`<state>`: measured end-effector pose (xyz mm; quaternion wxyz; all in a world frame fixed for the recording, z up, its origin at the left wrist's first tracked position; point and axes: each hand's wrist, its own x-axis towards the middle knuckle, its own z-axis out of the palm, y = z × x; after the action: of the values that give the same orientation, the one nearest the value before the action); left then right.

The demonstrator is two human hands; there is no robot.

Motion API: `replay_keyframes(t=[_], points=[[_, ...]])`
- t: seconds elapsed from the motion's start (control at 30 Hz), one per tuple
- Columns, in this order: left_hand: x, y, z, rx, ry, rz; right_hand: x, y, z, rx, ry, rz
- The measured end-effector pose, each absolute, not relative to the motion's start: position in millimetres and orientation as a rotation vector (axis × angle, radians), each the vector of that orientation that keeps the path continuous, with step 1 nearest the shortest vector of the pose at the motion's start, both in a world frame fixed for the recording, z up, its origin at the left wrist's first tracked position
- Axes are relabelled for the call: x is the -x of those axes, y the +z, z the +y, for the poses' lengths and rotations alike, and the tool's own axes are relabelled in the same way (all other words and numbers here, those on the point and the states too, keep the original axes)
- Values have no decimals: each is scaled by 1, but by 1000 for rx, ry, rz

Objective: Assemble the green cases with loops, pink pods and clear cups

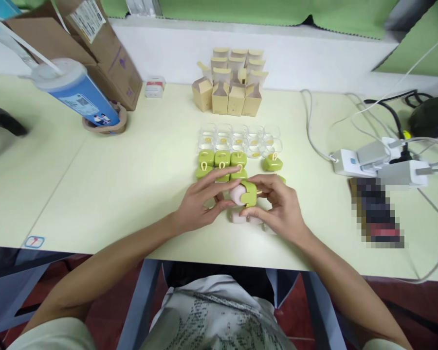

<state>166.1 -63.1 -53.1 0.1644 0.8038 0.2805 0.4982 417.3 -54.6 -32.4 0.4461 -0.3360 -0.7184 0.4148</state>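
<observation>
Both my hands meet over the pale green table near its front edge. My left hand pinches a small pale pink case from the left. My right hand grips the green cover that wraps the case's right side. More pale pink pieces lie under my hands. Just beyond them sit rows of green cases with yellow loops, and one more green case lies apart to the right. Clear plastic boxes stand in a row behind those.
Small tan cartons are stacked at the back against the white wall. A blue cup with a straw and brown cardboard boxes stand at back left. A power strip with chargers and cables lies at right.
</observation>
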Motion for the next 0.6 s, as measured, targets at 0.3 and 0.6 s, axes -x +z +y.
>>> replay_keyframes(t=[0.3,0.6], points=[[-175,-47,-70,-2199,1615,826,-411,-39,-60,777,1044,-1722],[-176,-43,-76,-2039,1508,848,-410,-37,-57,858,1051,-1653]])
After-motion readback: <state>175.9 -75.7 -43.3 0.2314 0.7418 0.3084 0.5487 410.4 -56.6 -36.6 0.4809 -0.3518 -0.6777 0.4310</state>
